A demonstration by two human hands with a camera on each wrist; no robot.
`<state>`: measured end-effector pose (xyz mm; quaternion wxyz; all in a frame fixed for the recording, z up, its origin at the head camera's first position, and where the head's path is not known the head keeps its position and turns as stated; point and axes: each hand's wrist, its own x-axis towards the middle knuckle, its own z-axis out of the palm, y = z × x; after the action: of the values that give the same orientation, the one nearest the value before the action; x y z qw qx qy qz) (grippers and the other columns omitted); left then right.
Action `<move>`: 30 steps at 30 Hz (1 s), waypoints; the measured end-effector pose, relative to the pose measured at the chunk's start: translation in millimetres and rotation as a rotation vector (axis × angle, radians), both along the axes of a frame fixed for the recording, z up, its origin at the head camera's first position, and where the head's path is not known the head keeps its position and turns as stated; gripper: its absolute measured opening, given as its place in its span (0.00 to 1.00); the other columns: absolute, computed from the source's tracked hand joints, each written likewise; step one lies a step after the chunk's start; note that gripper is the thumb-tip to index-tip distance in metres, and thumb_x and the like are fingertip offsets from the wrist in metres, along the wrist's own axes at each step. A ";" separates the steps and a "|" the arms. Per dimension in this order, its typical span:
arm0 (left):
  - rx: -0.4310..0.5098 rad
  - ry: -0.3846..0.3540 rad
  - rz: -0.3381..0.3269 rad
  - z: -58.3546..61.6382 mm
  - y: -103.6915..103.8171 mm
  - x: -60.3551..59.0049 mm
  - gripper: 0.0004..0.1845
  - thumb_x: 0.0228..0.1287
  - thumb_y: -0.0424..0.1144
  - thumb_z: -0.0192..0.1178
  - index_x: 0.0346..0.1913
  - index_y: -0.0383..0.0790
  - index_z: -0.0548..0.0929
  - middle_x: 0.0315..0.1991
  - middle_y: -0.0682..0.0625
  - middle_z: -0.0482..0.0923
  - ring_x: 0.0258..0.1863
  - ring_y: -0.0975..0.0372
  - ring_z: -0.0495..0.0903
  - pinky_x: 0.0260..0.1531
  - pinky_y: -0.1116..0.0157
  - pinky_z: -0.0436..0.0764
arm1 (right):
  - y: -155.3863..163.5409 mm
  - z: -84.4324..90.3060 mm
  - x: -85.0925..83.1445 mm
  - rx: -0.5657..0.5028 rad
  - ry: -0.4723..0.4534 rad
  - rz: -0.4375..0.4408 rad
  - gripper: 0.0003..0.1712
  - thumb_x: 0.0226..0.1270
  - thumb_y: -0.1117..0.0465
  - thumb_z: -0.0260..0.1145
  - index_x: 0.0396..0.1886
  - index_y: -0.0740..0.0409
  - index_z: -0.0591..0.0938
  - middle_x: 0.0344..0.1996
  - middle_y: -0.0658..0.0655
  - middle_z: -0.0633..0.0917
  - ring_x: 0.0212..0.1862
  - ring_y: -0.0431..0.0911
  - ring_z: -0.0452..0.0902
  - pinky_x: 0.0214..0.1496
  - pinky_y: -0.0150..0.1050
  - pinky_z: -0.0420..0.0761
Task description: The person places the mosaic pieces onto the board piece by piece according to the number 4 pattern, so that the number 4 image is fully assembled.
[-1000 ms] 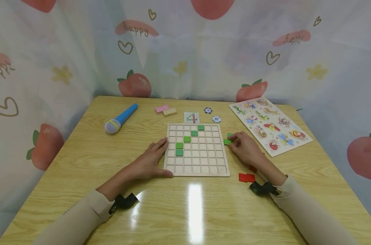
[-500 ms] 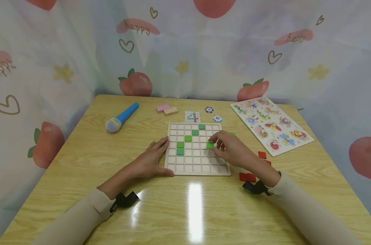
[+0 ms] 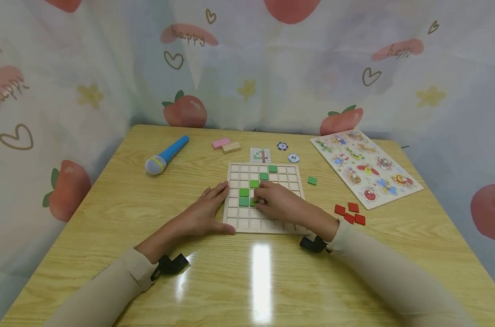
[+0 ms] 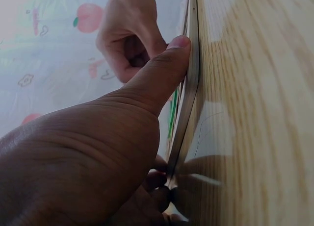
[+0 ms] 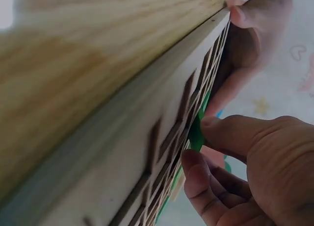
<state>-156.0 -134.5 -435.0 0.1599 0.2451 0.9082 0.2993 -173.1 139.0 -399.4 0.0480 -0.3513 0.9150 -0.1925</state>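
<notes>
We saw the right hand (image 3: 277, 202) pinching a green square tile (image 3: 253, 202) at the wooden grid board (image 3: 244, 223), just right of the nearest of five green tiles (image 3: 244, 192) laid there; whether it was seated, we could not tell; the left hand (image 3: 202, 215) lay spread against the board's left edge, thumb at the near-left corner, gripping nothing; a printed pattern card (image 3: 260, 155) lay just beyond the board, a loose green tile (image 3: 312, 180) and four red tiles (image 3: 353, 207) to its right; we judged the step in hand to be fitting the tile; the next move seemed to call for squaring it within its cell, then releasing.
</notes>
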 end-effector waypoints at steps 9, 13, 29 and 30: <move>-0.005 -0.001 0.000 1.3 2.3 -0.2 0.71 0.54 0.65 0.79 0.88 0.42 0.44 0.90 0.48 0.37 0.89 0.42 0.36 0.86 0.38 0.46 | -1.6 -0.3 1.6 0.044 0.036 0.031 0.04 0.75 0.64 0.72 0.37 0.53 0.88 0.42 0.52 0.83 0.39 0.41 0.77 0.43 0.35 0.82; -0.009 -0.003 0.005 0.4 2.3 0.5 0.71 0.54 0.67 0.78 0.88 0.43 0.43 0.90 0.48 0.37 0.88 0.38 0.36 0.85 0.36 0.48 | -1.2 -0.6 1.6 0.071 0.051 0.039 0.03 0.76 0.63 0.71 0.39 0.53 0.88 0.44 0.54 0.83 0.41 0.41 0.79 0.44 0.36 0.84; -0.005 0.004 0.010 -0.5 1.4 1.7 0.71 0.54 0.66 0.79 0.88 0.43 0.43 0.90 0.49 0.36 0.88 0.36 0.36 0.84 0.34 0.50 | 122.5 5.5 -0.7 -0.260 0.105 -0.477 0.12 0.81 0.64 0.63 0.59 0.58 0.84 0.50 0.59 0.85 0.44 0.52 0.84 0.48 0.42 0.83; -0.005 0.007 0.005 -0.6 1.8 1.4 0.71 0.54 0.66 0.79 0.88 0.43 0.43 0.90 0.48 0.36 0.88 0.36 0.36 0.84 0.34 0.50 | 128.4 2.9 -1.5 -0.245 0.091 -0.500 0.13 0.81 0.64 0.63 0.60 0.58 0.84 0.51 0.60 0.85 0.45 0.53 0.84 0.49 0.45 0.83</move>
<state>-154.6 -132.6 -435.5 0.1565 0.2436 0.9100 0.2966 -174.6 267.4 -396.4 -0.0851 -0.1262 0.9443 -0.2917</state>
